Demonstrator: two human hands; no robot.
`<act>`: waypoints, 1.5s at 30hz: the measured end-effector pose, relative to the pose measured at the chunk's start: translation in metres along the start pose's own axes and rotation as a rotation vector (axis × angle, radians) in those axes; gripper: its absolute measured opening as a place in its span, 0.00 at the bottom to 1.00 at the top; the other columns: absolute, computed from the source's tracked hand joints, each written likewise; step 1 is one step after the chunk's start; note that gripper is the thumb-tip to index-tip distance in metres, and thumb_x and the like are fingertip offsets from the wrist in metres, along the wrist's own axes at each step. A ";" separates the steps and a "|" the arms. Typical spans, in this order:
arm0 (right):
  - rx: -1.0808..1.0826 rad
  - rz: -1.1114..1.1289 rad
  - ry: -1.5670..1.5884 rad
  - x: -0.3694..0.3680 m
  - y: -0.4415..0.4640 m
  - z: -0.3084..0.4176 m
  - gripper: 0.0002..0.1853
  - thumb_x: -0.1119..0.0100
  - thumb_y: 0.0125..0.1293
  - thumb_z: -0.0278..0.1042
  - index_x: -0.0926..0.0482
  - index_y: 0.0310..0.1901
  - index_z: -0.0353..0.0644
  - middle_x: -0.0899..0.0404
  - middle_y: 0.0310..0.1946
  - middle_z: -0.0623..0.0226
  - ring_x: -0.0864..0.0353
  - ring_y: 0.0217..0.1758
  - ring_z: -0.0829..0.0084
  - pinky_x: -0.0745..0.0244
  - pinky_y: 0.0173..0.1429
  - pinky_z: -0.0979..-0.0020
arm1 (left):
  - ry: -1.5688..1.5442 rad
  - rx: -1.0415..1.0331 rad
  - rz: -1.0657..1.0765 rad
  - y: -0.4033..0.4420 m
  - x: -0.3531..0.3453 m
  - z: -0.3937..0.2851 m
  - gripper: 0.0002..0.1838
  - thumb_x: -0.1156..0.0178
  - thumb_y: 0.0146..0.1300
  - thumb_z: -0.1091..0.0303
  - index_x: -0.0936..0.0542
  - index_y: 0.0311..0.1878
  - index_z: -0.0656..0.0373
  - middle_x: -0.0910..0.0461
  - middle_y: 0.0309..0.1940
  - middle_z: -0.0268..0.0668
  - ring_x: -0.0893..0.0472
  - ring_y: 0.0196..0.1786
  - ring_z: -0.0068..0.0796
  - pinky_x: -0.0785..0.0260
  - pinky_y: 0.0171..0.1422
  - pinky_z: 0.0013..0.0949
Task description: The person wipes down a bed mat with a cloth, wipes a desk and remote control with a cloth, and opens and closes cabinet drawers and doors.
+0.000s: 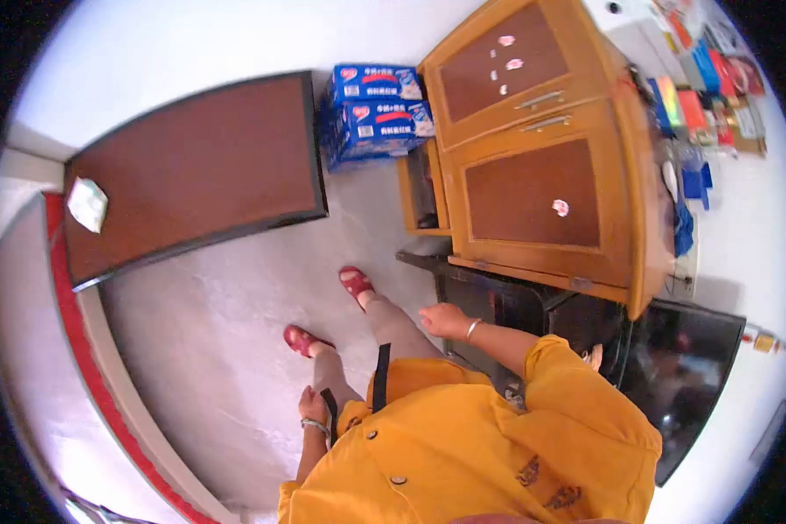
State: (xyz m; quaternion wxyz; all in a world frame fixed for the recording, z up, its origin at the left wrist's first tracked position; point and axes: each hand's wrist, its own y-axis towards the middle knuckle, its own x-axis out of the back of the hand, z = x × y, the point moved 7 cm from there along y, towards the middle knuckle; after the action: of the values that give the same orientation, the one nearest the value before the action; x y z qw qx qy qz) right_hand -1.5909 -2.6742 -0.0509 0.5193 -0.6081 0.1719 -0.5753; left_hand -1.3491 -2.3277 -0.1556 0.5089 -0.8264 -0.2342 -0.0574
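Note:
My left hand hangs low beside my leg, with a bracelet at its wrist. Its fingers look loosely curled, and I see nothing in them. My right hand is held out in front of a dark cabinet, a pale bangle on the wrist. Those fingers are folded in and nothing shows in them. Between the hands, black straps hang by my yellow top. Both of my feet, in red slippers, stand on the grey floor.
A low brown-topped table with a white packet stands ahead left. Blue cartons are stacked beside a wooden cabinet with shut doors. A dark screen is at right; a red-edged surface runs along the left.

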 end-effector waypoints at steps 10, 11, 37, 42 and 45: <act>-0.089 -0.398 0.196 -0.004 -0.127 0.009 0.13 0.53 0.60 0.37 0.21 0.38 0.41 0.20 0.38 0.49 0.21 0.44 0.50 0.26 0.49 0.52 | 0.213 -0.432 -0.035 0.005 0.090 -0.126 0.23 0.46 0.58 0.65 0.24 0.53 0.71 0.17 0.34 0.48 0.18 0.38 0.36 0.27 0.47 0.36; -0.114 -0.364 0.161 0.000 -0.137 0.008 0.13 0.52 0.59 0.37 0.21 0.38 0.40 0.20 0.38 0.48 0.21 0.44 0.50 0.25 0.50 0.53 | 0.215 -0.433 -0.023 0.009 0.092 -0.129 0.23 0.46 0.58 0.65 0.24 0.53 0.71 0.17 0.33 0.48 0.18 0.38 0.36 0.27 0.46 0.35; -1.359 -1.106 0.251 -0.061 -0.403 -0.208 0.38 0.39 0.55 0.54 0.39 0.68 0.59 0.44 0.71 0.63 0.42 0.69 0.44 0.39 0.66 0.46 | 0.217 -0.470 0.486 0.032 -0.102 -0.363 0.23 0.45 0.59 0.68 0.27 0.56 0.72 0.19 0.37 0.44 0.19 0.36 0.31 0.25 0.44 0.32; -1.357 -1.242 0.220 -0.045 -0.393 -0.200 0.30 0.42 0.58 0.48 0.33 0.64 0.55 0.37 0.64 0.50 0.36 0.66 0.44 0.37 0.63 0.47 | 0.040 -0.347 0.641 0.078 -0.123 -0.353 0.22 0.44 0.58 0.68 0.25 0.54 0.72 0.19 0.39 0.44 0.19 0.37 0.32 0.26 0.43 0.32; -1.402 -1.144 0.230 -0.030 -0.375 -0.183 0.30 0.43 0.57 0.45 0.32 0.63 0.52 0.35 0.61 0.46 0.33 0.62 0.44 0.34 0.61 0.48 | 0.285 -0.479 0.563 0.085 -0.121 -0.387 0.23 0.44 0.56 0.66 0.24 0.54 0.69 0.18 0.41 0.48 0.18 0.40 0.38 0.27 0.47 0.35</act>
State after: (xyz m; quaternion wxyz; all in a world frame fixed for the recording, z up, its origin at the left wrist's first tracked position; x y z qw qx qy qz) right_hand -1.9051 -2.5788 0.2073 -0.3542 -0.7157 0.2050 -0.5660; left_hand -1.3623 -2.7348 -0.0809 0.3252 -0.9373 0.0947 -0.0827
